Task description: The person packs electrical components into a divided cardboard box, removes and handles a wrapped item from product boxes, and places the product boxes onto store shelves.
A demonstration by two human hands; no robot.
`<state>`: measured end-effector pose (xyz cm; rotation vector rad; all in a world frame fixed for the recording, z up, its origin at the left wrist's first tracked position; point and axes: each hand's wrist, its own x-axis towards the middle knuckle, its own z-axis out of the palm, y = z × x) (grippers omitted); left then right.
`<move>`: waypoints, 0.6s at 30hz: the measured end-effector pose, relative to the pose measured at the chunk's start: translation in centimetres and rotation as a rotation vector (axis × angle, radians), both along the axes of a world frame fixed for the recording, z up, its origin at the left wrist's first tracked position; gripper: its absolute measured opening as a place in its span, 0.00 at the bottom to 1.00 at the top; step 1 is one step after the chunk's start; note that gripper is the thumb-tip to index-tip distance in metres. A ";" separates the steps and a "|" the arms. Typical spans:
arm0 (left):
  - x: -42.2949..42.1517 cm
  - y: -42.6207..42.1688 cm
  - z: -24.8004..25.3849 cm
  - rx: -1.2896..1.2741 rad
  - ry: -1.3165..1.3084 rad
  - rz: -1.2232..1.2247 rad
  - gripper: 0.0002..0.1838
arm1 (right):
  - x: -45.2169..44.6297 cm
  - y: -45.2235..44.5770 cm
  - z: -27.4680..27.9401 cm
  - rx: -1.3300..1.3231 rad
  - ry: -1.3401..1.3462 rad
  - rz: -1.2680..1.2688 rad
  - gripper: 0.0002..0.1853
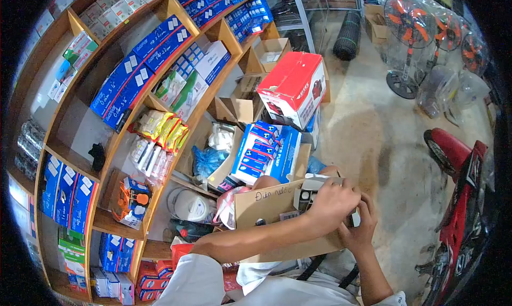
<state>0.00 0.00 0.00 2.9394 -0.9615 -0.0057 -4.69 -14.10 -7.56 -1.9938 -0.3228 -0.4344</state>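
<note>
An open cardboard box [269, 205] with handwriting on its flap stands in front of my body. My left hand [333, 203] reaches across it from the left, fingers bent down and closed over its right part. Close beside it, my right hand [361, 223] has its fingers curled, the fingertips meeting those of the left. What lies between the fingers is mostly hidden; a dark edge shows near the right hand. Just left of my left hand, a small white carton [306, 194] with dark round parts in it sits at the box's far side.
Wooden shelves [208, 74] with blue cartons fill the left. Beyond the box are a blue pump carton [285, 156] and a red-and-white carton [292, 84]. A red motorbike [461, 199] stands at right, with fans [408, 34] behind. A white bucket [191, 205] is at left.
</note>
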 end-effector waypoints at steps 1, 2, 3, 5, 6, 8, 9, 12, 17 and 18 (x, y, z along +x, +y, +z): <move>0.0 0.2 -0.2 -0.050 -0.023 -0.020 0.22 | 0.1 0.1 0.1 0.000 -0.011 0.001 0.31; 0.1 0.2 -0.2 -0.101 -0.047 -0.040 0.20 | 0.2 0.1 0.1 0.001 -0.023 0.001 0.30; 0.2 0.1 0.0 -0.103 -0.054 -0.041 0.20 | 0.3 0.0 0.1 -0.002 -0.030 0.000 0.30; 0.4 0.2 0.5 -0.255 -0.055 -0.014 0.17 | 0.3 0.2 0.0 -0.027 -0.047 -0.021 0.31; 0.3 0.2 0.6 -0.256 -0.053 -0.011 0.17 | 0.1 0.2 0.0 -0.028 -0.045 -0.019 0.31; 0.4 0.0 0.7 -0.205 0.005 -0.006 0.16 | 0.1 0.2 0.1 -0.012 -0.009 -0.006 0.33; 0.5 0.1 0.3 -0.206 0.003 -0.006 0.16 | 0.0 0.2 0.1 -0.012 -0.010 -0.006 0.33; 0.6 0.5 -0.6 -0.200 -0.003 -0.065 0.16 | -0.2 0.3 -0.1 -0.017 0.015 -0.015 0.34; 0.4 0.4 -0.2 -0.158 0.007 -0.052 0.14 | 0.0 0.2 -0.5 -0.043 0.011 -0.012 0.35; 0.4 0.4 0.0 -0.159 0.008 -0.051 0.14 | 0.0 0.2 -0.4 -0.043 0.012 -0.012 0.35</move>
